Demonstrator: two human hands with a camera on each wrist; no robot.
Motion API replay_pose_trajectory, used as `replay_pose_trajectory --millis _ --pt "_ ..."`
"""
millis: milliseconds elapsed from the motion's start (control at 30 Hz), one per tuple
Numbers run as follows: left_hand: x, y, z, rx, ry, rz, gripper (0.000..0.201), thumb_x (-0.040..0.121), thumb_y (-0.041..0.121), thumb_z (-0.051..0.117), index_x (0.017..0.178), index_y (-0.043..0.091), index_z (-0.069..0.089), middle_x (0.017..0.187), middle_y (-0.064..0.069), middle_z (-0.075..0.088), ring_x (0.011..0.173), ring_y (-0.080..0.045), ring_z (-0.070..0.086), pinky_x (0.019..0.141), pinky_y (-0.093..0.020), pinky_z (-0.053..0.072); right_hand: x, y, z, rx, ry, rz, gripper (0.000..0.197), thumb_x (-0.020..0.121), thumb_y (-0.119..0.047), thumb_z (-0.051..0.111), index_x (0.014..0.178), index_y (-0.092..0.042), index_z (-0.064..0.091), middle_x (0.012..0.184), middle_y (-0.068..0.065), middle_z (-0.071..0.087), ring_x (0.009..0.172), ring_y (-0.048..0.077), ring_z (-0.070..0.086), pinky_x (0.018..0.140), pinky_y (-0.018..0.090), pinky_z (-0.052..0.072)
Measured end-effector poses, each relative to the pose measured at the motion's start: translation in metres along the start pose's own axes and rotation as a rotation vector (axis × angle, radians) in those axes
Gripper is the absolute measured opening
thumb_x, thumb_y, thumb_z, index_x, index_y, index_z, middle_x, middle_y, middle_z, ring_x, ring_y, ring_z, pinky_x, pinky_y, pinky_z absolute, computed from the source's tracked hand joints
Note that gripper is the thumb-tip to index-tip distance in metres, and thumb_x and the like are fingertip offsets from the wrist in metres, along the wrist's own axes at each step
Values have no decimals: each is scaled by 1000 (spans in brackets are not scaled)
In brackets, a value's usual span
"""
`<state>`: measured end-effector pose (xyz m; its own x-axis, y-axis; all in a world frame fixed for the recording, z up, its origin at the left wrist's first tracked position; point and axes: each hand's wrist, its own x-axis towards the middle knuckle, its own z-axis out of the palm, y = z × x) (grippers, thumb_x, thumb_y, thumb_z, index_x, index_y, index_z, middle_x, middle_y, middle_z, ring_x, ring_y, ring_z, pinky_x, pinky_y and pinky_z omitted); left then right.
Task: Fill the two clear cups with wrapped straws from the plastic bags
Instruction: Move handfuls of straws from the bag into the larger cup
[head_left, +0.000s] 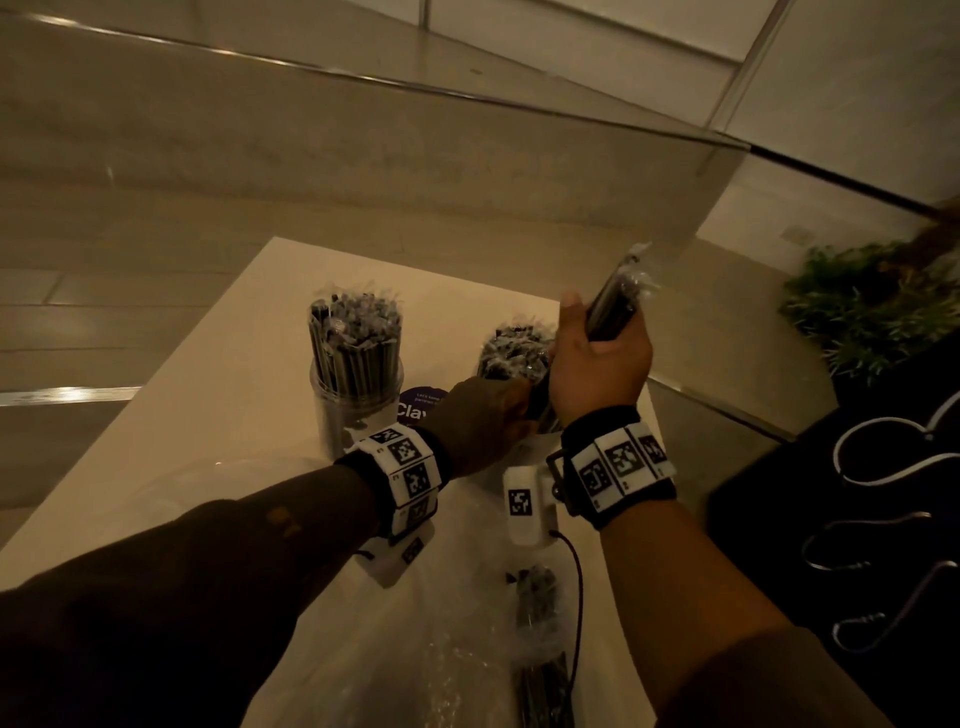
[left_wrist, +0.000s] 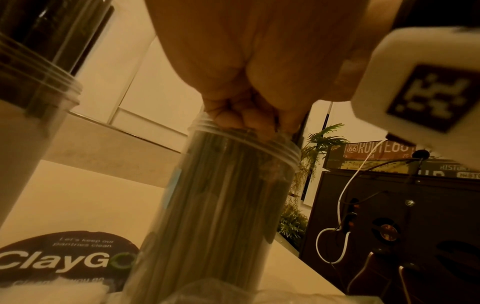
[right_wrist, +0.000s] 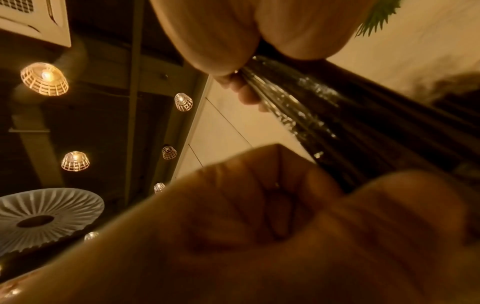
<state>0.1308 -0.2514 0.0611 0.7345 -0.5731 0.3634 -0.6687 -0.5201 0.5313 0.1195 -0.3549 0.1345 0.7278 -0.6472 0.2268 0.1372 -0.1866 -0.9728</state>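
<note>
Straws fill both clear cups: the left cup (head_left: 356, 400) stands apart near the tabletop's (head_left: 218, 415) far edge. Left hand (head_left: 480, 421) fingers curl over the right cup's (left_wrist: 221, 205) rim. Right hand (head_left: 597, 364) grips a wrapped straw bundle (head_left: 615, 301) above it. Plastic bag (head_left: 540, 644) lies at the near edge, beside a purple sticker (left_wrist: 67, 257).

The two cups (head_left: 356, 400) are clear, smooth plastic with ridged rims, the nearer one (left_wrist: 221, 205) faintly glossy. Dark straws (head_left: 615, 306) sit in crinkly, shiny film wrappers that catch the light. The table (head_left: 218, 415) is pale and matt. A glossy round sticker (left_wrist: 70, 261) lies on it. Crumpled clear plastic bags (head_left: 447, 670) glisten. The wristbands (head_left: 618, 465) look like black cloth with hard white tiles.
</note>
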Motion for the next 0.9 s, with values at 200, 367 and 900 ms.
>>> replay_pose_trajectory --millis 200,367,900 --pt "-3 -3 6 -35 52 66 26 88 21 60 109 5 61 93 -11 69 74 -26 64 64 -25 46 -15 22 -4 -111 -123 56 37 86 -32 71 116 -12 64 102 2 69 94 14 64 89 28 53" --pt "-6 0 4 -16 56 29 27 87 23 63 109 8 59 94 -10 67 78 -24 60 65 -24 36 -4 -9 -20 -179 -115 -200 68 76 -32 78 131 -19 39 122 -3 55 105 13 57 84 14 50" --pt "-58 -1 23 -4 230 -6 30 76 30 67 98 11 56 116 -9 50 90 -22 53 66 -28 48 -20 44 -13 -1250 -617 -381 74 96 -59 16 155 -15 5 163 7 -4 150 25 -7 117 57 -7"
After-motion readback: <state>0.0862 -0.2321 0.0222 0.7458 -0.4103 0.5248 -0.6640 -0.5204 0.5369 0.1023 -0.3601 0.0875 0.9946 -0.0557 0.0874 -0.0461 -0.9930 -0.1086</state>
